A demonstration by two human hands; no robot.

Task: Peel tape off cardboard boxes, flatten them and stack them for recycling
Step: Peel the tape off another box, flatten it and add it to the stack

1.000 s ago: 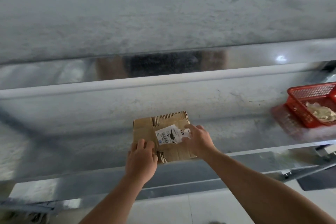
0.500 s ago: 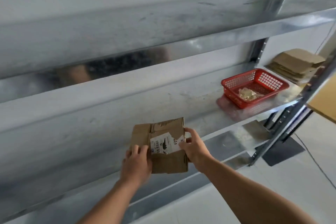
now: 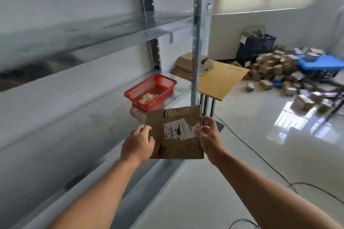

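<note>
You are holding a flattened cardboard box (image 3: 175,134) in the air at the lower centre of the frame, beside the metal shelf (image 3: 74,113). Your left hand (image 3: 137,143) is curling round its left edge and your right hand (image 3: 208,135) is pinching its right edge between thumb and fingertips. A torn white label (image 3: 176,129) is clinging to its face. At centre frame a red basket (image 3: 150,91) is sitting on the shelf, and just above it a stack of flattened cardboard (image 3: 183,68) is lying behind a steel upright (image 3: 195,52). The piece is probably heading for that stack, and three risks are showing. The light edge grip is inviting a slip, the upright is blocking a clean pass, and the leftover label may be spoiling the recycling.
</note>
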